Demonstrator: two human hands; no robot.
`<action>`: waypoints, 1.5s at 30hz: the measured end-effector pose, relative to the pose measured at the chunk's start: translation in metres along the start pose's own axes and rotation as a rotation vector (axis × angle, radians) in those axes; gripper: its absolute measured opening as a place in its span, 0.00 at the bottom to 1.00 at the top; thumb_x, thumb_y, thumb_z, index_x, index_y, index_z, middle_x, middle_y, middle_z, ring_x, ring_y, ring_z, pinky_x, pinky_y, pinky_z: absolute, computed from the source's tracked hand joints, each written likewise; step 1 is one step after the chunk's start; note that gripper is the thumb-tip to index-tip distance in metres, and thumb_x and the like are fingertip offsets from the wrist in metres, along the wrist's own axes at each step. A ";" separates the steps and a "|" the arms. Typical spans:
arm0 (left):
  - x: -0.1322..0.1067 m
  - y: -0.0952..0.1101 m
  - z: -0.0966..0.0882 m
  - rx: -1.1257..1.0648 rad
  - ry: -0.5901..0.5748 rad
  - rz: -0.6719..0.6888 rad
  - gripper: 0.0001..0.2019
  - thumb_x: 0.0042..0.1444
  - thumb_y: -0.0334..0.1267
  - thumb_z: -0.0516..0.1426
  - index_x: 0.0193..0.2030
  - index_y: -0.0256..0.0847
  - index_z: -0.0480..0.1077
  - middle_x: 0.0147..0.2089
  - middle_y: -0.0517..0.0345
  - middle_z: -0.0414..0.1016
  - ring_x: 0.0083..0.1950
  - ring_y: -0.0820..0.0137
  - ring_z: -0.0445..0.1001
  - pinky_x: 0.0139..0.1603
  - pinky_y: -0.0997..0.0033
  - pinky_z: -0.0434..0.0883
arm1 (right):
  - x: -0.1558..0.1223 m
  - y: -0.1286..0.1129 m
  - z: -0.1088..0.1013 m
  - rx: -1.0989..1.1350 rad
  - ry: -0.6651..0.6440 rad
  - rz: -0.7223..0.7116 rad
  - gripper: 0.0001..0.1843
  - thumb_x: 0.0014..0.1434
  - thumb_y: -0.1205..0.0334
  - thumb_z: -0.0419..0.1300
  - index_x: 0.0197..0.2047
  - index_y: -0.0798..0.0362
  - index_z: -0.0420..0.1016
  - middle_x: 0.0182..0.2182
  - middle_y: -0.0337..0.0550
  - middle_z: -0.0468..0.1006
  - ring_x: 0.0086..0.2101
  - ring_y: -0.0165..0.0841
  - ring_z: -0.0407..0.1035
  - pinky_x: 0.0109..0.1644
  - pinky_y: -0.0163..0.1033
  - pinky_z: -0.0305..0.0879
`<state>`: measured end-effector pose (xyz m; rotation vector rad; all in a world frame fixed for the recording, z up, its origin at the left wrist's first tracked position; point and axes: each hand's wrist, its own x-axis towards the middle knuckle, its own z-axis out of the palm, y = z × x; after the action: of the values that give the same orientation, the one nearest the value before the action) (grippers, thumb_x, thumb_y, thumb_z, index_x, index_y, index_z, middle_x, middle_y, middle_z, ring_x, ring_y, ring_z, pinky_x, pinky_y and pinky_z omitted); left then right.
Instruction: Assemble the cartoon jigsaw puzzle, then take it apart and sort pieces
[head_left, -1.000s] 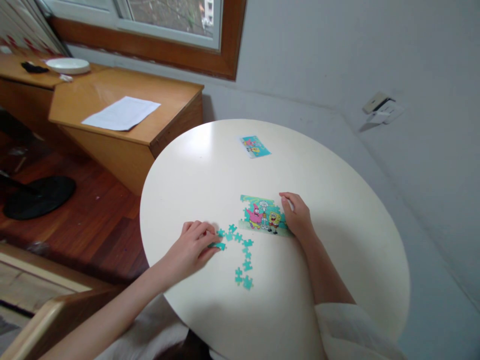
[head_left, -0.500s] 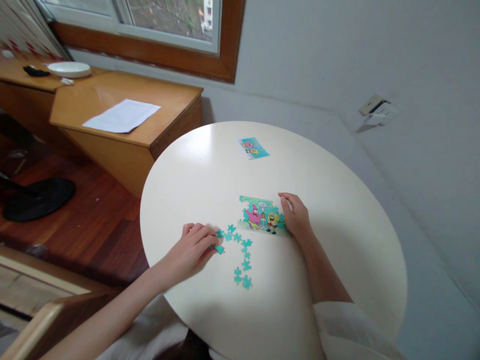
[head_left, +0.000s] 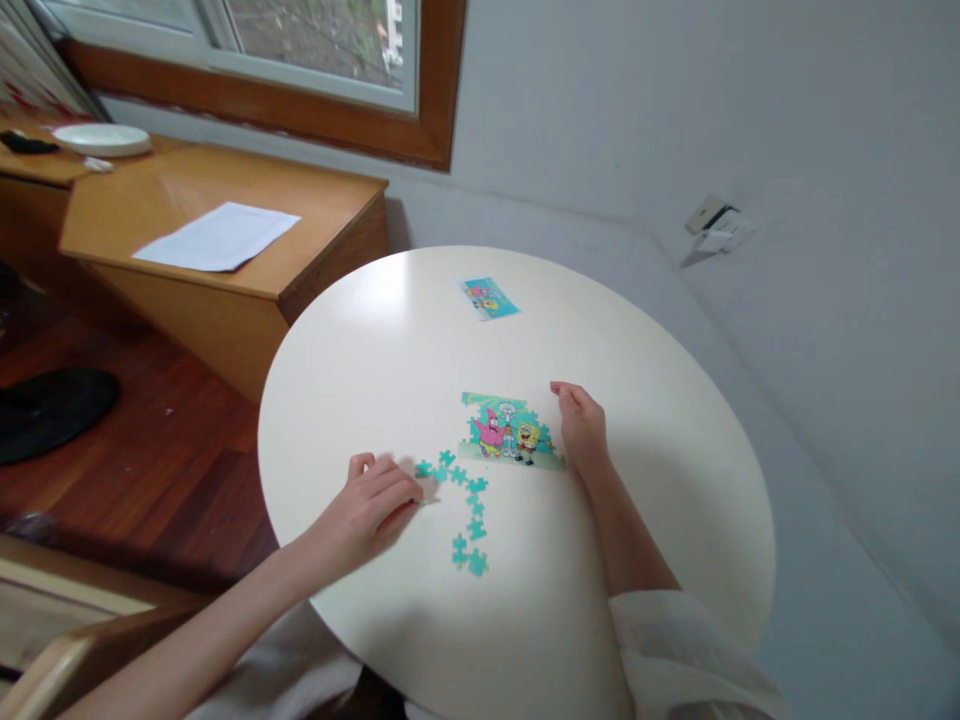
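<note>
The left hand's (head_left: pixel 381 500) narrow grip has turned a puzzle piece (head_left: pixel 428 502) nearly edge-on, while the right hand (head_left: pixel 584 424), loosely open, has eased off the part-built puzzle (head_left: pixel 510 432) at the left's two o'clock, baring its three-o'clock edge.

The bright cartoon puzzle (head_left: pixel 506 440) lies flat, with bumpy gaps at its sides. Small blue-green pieces (head_left: pixel 477 486) lie loose near it.

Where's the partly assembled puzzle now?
In the head view, the puzzle lies on the table, just left of the right hand, near the loose teal pieces.
</note>
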<state>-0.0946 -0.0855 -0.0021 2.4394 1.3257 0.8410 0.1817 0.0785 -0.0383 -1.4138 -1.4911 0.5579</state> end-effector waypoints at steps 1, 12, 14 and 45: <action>0.002 0.001 0.000 -0.027 0.004 -0.010 0.07 0.61 0.30 0.50 0.37 0.41 0.69 0.32 0.60 0.74 0.35 0.72 0.67 0.42 0.67 0.52 | 0.001 0.000 -0.001 0.037 0.015 0.029 0.21 0.55 0.48 0.50 0.36 0.55 0.75 0.37 0.50 0.79 0.41 0.39 0.71 0.50 0.48 0.64; 0.107 0.016 0.021 -0.617 -0.005 -0.391 0.03 0.50 0.34 0.59 0.28 0.37 0.71 0.24 0.61 0.72 0.28 0.73 0.69 0.34 0.73 0.64 | 0.002 -0.010 -0.011 0.213 -0.036 0.129 0.18 0.51 0.47 0.56 0.27 0.54 0.75 0.26 0.44 0.78 0.32 0.35 0.72 0.43 0.44 0.67; 0.123 0.016 0.032 -0.747 -0.009 -0.467 0.03 0.48 0.34 0.59 0.27 0.36 0.70 0.23 0.61 0.72 0.26 0.73 0.69 0.30 0.75 0.64 | 0.000 -0.017 -0.013 0.235 -0.077 0.120 0.17 0.49 0.48 0.58 0.26 0.54 0.75 0.25 0.43 0.77 0.30 0.34 0.71 0.41 0.43 0.68; 0.122 -0.002 0.045 -0.973 0.171 -0.509 0.12 0.46 0.44 0.60 0.28 0.35 0.73 0.20 0.62 0.70 0.22 0.76 0.65 0.26 0.76 0.63 | -0.025 -0.059 -0.002 0.383 -0.629 0.073 0.15 0.48 0.49 0.63 0.25 0.53 0.74 0.24 0.40 0.75 0.26 0.30 0.67 0.31 0.36 0.63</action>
<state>-0.0182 0.0188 0.0061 1.2481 1.1121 1.1813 0.1510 0.0411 0.0044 -1.0342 -1.6887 1.3491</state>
